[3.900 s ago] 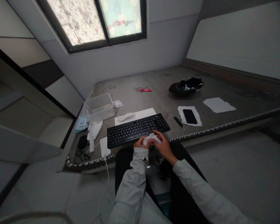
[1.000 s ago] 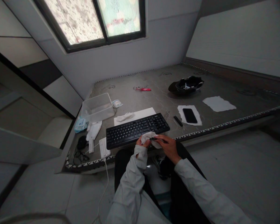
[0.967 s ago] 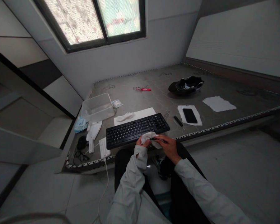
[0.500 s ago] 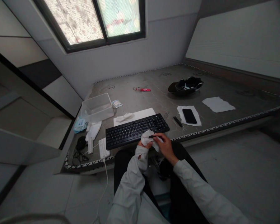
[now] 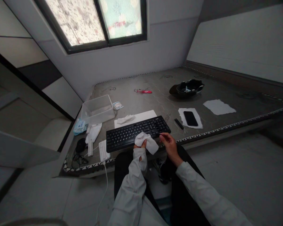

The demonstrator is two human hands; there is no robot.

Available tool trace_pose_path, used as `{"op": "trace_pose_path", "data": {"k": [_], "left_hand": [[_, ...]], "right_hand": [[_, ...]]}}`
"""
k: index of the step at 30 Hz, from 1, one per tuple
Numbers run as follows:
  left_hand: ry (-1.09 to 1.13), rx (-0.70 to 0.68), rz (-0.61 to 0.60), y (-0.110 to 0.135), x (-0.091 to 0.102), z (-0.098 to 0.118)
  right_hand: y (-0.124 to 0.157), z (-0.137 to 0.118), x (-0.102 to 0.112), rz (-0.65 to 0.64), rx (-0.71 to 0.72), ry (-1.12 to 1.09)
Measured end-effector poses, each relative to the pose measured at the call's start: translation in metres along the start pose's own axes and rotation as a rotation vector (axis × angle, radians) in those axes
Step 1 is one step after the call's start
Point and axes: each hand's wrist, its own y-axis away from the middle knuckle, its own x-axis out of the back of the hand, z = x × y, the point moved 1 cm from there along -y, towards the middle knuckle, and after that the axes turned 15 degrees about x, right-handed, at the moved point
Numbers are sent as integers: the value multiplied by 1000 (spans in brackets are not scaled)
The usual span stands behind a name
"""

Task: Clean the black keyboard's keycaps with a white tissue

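My left hand [image 5: 140, 145] is closed on a crumpled white wipe [image 5: 146, 141] that hangs over the near edge of the black keyboard [image 5: 132, 131]. To its right, my right hand [image 5: 168, 142] has its fingers pinched on a small dark thin object at the keyboard's right front corner; I cannot make out what it is. Both hands sit at the front edge of the grey patterned table [image 5: 155, 100]. A white sheet [image 5: 145, 114] lies under the keyboard's far side, and a used wipe [image 5: 126, 119] rests on it.
A clear plastic tub [image 5: 97, 108] stands at the back left. A black phone [image 5: 190, 118] lies on a white tissue, a dark pen [image 5: 179, 123] beside it. A black cap [image 5: 187, 88], a red wrapper [image 5: 143, 91], another tissue [image 5: 219, 107], a mouse [image 5: 80, 145] and a white charger [image 5: 102, 150] are also on the table.
The two hands have come apart: the left keeps the wipe and has lifted it onto the keyboard's edge, while the right has moved right with the small dark object.
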Motion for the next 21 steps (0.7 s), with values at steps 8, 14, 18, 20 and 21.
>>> {"op": "trace_pose_path", "data": {"k": [8,14,18,20,21], "left_hand": [[64,26,-73,0,3,-1],[60,37,-106,-2,4,-5],[25,105,-76,0,3,-2],[19,105,-59,0,2,-2],[17,96,-49,0,2,-2]], "right_hand": [[-51,22,42,-38,-98,274],[-72,33,49,-290,-58,491],[-82,33,49,-412,-42,612],[-86,34,48,-461,-34,667],[-88,34,48,-481,-31,690]]}}
